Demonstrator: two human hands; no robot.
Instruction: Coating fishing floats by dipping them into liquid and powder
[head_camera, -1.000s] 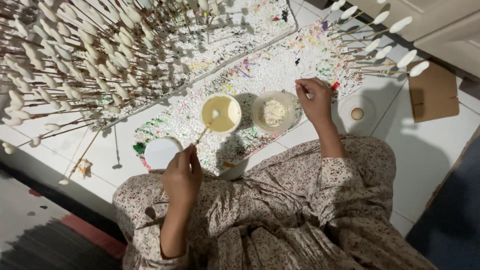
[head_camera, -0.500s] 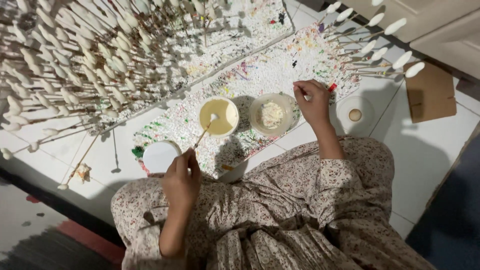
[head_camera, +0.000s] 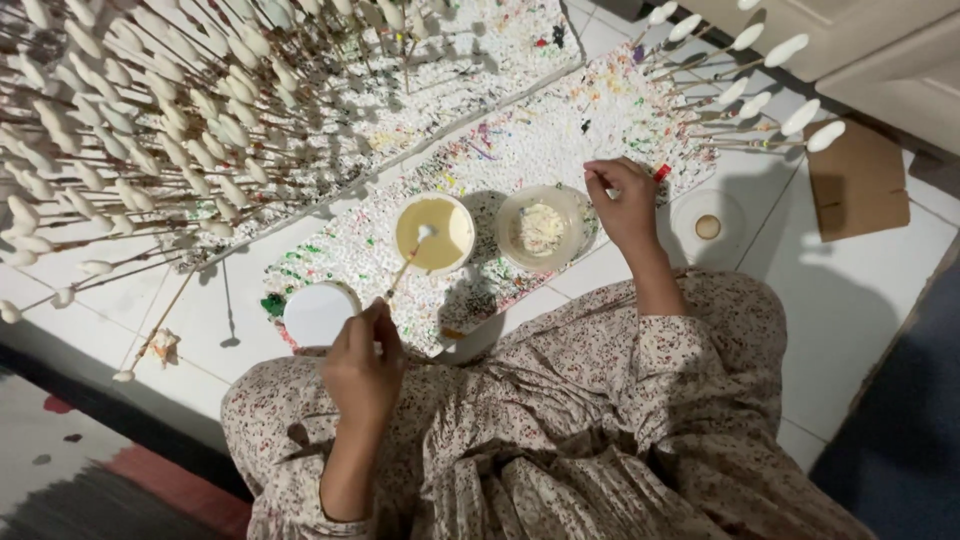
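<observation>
My left hand pinches the near end of a thin stick, fingers closed firmly around it; the stick slants up and away so that its pale padded tip sits inside the cream-filled bowl, resting in or just on the liquid. My right hand is curled at the far right rim of the second bowl, which holds a white lumpy mass; whether that hand grips the rim or a small item I cannot tell. Both bowls stand side by side on a paint-speckled foam board. A round white lid lies just left of my left hand, and a clear lid lies to the right of the right hand. To coat well, I judge, the tip should be turned slowly in the cream and lifted straight, letting excess drip off. Many coated sticks stand planted at far left, with a few more sticks at far right.
</observation>
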